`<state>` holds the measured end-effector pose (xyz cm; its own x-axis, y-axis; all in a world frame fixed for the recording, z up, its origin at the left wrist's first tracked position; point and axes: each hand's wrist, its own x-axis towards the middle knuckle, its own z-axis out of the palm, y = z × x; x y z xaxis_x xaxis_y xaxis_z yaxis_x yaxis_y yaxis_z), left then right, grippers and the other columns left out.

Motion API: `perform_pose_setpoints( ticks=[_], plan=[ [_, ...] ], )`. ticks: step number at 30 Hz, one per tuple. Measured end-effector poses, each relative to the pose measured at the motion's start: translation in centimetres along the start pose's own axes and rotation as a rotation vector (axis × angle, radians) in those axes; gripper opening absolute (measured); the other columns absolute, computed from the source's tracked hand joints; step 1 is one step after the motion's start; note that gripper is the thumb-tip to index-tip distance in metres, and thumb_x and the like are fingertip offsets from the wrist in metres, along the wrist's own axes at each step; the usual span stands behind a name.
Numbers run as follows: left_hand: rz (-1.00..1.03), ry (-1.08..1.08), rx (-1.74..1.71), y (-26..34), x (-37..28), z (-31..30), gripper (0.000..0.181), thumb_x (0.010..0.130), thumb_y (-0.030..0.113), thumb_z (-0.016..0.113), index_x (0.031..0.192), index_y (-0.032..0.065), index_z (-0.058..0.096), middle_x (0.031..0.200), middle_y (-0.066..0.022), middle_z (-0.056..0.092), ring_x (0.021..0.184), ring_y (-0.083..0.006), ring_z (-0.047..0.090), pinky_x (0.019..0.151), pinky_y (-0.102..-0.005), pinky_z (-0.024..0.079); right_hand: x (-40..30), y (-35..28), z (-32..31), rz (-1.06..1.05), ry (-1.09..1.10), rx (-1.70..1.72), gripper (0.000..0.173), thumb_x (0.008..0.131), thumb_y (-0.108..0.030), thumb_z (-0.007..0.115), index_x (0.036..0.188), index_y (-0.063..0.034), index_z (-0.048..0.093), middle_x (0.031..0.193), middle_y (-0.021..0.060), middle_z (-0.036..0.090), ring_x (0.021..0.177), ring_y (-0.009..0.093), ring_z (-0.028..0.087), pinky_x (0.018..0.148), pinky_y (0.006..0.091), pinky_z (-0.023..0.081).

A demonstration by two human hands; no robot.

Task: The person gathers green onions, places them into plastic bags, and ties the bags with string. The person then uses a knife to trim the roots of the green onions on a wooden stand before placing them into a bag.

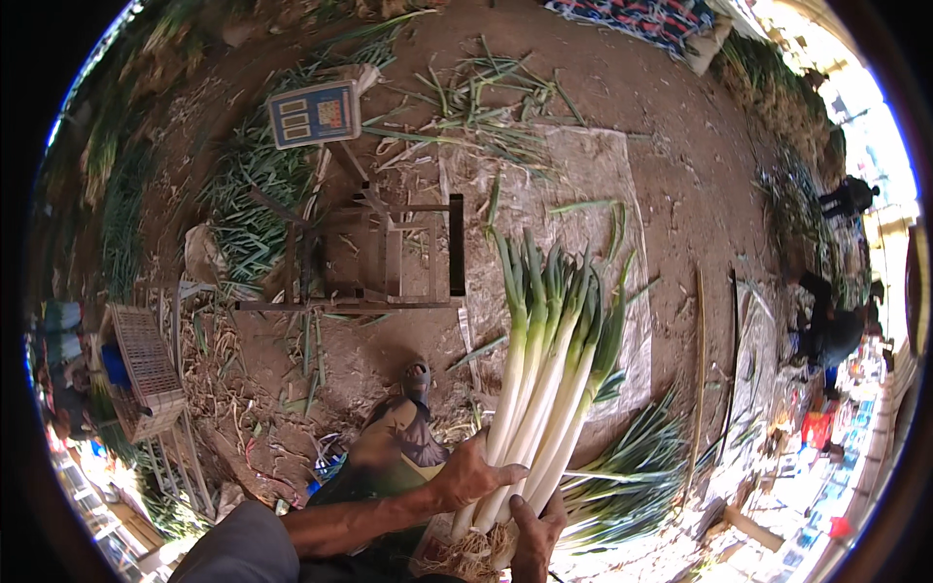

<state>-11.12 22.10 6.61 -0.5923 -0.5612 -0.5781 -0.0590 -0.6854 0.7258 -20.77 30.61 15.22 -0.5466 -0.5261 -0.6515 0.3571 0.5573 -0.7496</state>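
Both hands grip a bunch of large green onions (pixel 539 393) near its root end. My left hand (pixel 474 470) wraps the white stalks from the left, its thumb lying across them. Lower and to the right, my right hand (pixel 538 528) clasps the same bunch, thumb on the front. The pale stalks point up and away, and their green tops look cut short. Tangled brown roots (pixel 477 550) hang at the near end by my lap. The fingers behind the stalks are hidden.
A metal frame stand (pixel 386 300) with a scale display (pixel 313 114) stands ahead. A plastic sheet (pixel 583 160) covers part of the dirt floor. More green onions (pixel 627 481) lie at right, trimmed leaves (pixel 255 197) at left. A basket (pixel 149 357) stands left; a person (pixel 838 331) is far right.
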Motion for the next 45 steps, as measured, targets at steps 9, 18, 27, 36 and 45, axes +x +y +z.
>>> perform_pose_setpoints(
  ticks=[9, 18, 27, 36, 45],
  plan=[
    [0.395, 0.240, -0.160, 11.2, 3.9, -3.5, 0.067, 0.079, 0.024, 0.079, 0.129, -0.0105, 0.050, 0.112, -0.0235, 0.066, 0.098, -0.0279, 0.066, 0.088, -0.0355, 0.053, 7.5, -8.6, 5.0, -0.361, -0.234, -0.447, 0.048, 0.086, -0.021, 0.072, 0.126, 0.0000, 0.058, 0.104, 0.0131, 0.068, 0.084, 0.023, 0.066, 0.068, 0.0377, 0.053],
    [0.673, 0.511, -0.360, 21.5, 0.9, -9.9, 0.072, 0.079, 0.023, 0.080, 0.134, -0.0083, 0.046, 0.118, -0.0223, 0.063, 0.104, -0.0233, 0.063, 0.088, -0.0346, 0.055, 10.2, -17.5, 17.0, -0.616, -0.680, -0.228, 0.071, 0.074, -0.012, 0.068, 0.137, 0.0092, 0.043, 0.112, 0.0158, 0.060, 0.100, 0.025, 0.061, 0.088, 0.0352, 0.050],
    [0.904, 0.974, -0.518, 21.3, -1.3, -22.4, 0.052, 0.081, 0.011, 0.071, 0.125, -0.0083, 0.051, 0.108, -0.0180, 0.067, 0.092, -0.0234, 0.067, 0.080, -0.0335, 0.057, 10.7, -20.4, 35.6, -0.569, -1.175, -0.707, 0.059, 0.075, -0.007, 0.072, 0.127, 0.0062, 0.048, 0.094, 0.0199, 0.066, 0.075, 0.023, 0.069, 0.060, 0.0323, 0.058],
    [0.823, 1.268, -0.883, 14.6, 1.5, -38.2, 0.041, 0.085, 0.014, 0.069, 0.118, -0.0090, 0.058, 0.095, -0.0171, 0.069, 0.072, -0.0191, 0.069, 0.057, -0.0289, 0.059, 15.3, -10.9, 55.3, -0.340, -1.554, -1.008, 0.042, 0.081, -0.009, 0.070, 0.119, 0.0049, 0.058, 0.090, 0.0119, 0.067, 0.072, 0.015, 0.063, 0.061, 0.0292, 0.053],
    [0.499, 1.248, -1.084, 2.9, 13.9, -40.5, 0.036, 0.087, 0.012, 0.065, 0.116, -0.0099, 0.059, 0.089, -0.0162, 0.070, 0.067, -0.0192, 0.069, 0.050, -0.0284, 0.059, 27.6, -2.0, 56.8, -0.174, -1.551, -1.302, 0.042, 0.081, -0.013, 0.071, 0.118, 0.0028, 0.062, 0.093, 0.0092, 0.069, 0.080, 0.016, 0.064, 0.073, 0.0302, 0.052]
  ],
)
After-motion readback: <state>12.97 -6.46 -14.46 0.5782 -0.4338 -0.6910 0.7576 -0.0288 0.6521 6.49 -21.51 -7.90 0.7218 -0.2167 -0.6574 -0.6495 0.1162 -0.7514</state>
